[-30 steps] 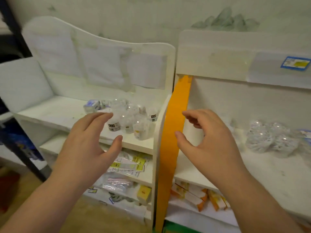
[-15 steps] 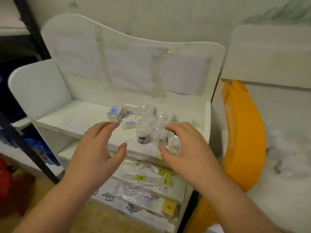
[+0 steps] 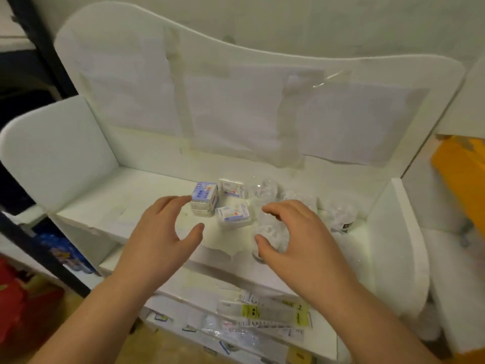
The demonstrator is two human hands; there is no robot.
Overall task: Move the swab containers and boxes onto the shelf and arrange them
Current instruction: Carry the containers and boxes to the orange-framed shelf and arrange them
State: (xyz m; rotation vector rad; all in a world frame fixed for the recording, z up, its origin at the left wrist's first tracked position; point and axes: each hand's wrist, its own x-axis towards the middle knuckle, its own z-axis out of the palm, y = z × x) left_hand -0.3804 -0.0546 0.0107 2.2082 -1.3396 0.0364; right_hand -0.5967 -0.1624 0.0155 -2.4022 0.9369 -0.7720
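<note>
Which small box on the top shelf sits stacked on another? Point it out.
The leftmost box, with its blue-and-white top, just off the left hand's fingertips. It rests on a second box beneath it; the other two boxes lie singly on the shelf.

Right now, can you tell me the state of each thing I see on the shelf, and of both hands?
Left hand: open, fingertips near the stacked boxes, holding nothing.
Right hand: open, curved over a clear container, grip not clear.
Stacked boxes: one on another, closed.
Front box: lying flat, apart from the stack.
Back box: closed, behind the front box.
Clear containers: clustered at the right.
Shelf: left part bare.
</note>
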